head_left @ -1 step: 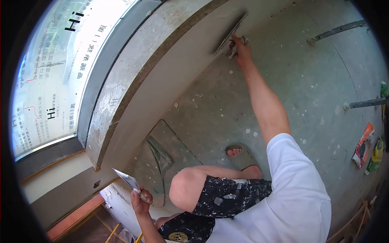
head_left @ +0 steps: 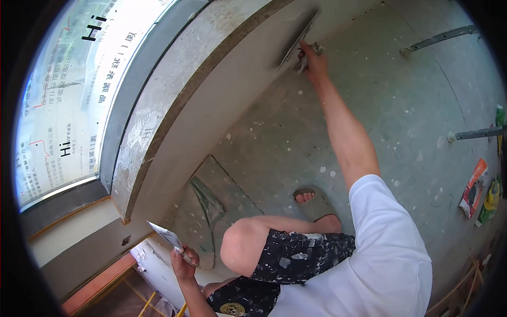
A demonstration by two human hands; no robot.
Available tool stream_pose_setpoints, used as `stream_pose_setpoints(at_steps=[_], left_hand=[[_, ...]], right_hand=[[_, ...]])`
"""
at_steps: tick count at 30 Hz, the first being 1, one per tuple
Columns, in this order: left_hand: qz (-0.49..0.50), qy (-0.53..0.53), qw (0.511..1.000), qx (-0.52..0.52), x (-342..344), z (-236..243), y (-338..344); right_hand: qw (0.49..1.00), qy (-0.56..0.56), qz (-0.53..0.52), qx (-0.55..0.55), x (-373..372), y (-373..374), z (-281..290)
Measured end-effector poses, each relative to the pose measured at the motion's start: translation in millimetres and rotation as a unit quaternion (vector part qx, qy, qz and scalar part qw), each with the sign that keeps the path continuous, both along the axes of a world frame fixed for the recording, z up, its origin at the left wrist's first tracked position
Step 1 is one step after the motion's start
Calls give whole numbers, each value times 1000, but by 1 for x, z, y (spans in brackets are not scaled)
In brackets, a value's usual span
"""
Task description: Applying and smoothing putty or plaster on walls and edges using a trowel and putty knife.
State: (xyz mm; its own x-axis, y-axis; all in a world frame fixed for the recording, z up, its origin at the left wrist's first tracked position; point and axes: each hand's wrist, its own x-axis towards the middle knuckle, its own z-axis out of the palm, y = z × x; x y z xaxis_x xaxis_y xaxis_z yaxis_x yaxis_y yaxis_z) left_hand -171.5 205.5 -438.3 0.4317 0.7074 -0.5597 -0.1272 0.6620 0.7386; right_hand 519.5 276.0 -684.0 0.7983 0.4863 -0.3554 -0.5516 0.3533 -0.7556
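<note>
Stretched far out, my right hand (head_left: 317, 61) is closed round the handle of a plastering trowel (head_left: 297, 43). The trowel's long blade lies at or close against the pale low wall (head_left: 211, 113) below the sill, with a dark shadow beside it. Whitish stuff clings about the handle and fingers. At the lower left, my left hand (head_left: 183, 263) grips a putty knife (head_left: 166, 233) by its handle. Its flat, light blade points up and left, apart from the wall.
A stone window sill (head_left: 158, 100) curves over the wall, beside a bright window (head_left: 63, 105) with printed film. Two metal bars (head_left: 443, 38) stick out at the right, near crumpled bags (head_left: 473, 187). My slippered foot (head_left: 315, 203) rests on the paint-spotted floor (head_left: 274, 142).
The trowel and my right hand have shifted very slightly left and up along the wall. My left hand with the putty knife stays put.
</note>
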Motion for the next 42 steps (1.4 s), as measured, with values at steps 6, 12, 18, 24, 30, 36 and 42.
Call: stream_pose_setpoints(at_steps=[6,12,18,24,30,36,42], left_hand=[[-5,4,1000,-7,1,-13,-2],[-35,-5,999,0,-1,-25,-10],[-71,-11,997,33,3,-22,-18],[-118,12,992,41,42,1,-6],[-196,-20,979,56,96,-8,27],[-266,-60,958,93,143,2,38],[-197,-88,966,141,130,49,36]], right_hand=[[943,-311,50,-110,-63,1,51],[921,-363,56,-127,-151,9,46],[909,-391,91,-115,-249,3,66],[875,-328,344,-90,-206,-103,118],[640,-744,184,-48,-193,-105,163],[866,-190,452,98,-241,-92,285],[652,-352,665,-88,-222,-57,271]])
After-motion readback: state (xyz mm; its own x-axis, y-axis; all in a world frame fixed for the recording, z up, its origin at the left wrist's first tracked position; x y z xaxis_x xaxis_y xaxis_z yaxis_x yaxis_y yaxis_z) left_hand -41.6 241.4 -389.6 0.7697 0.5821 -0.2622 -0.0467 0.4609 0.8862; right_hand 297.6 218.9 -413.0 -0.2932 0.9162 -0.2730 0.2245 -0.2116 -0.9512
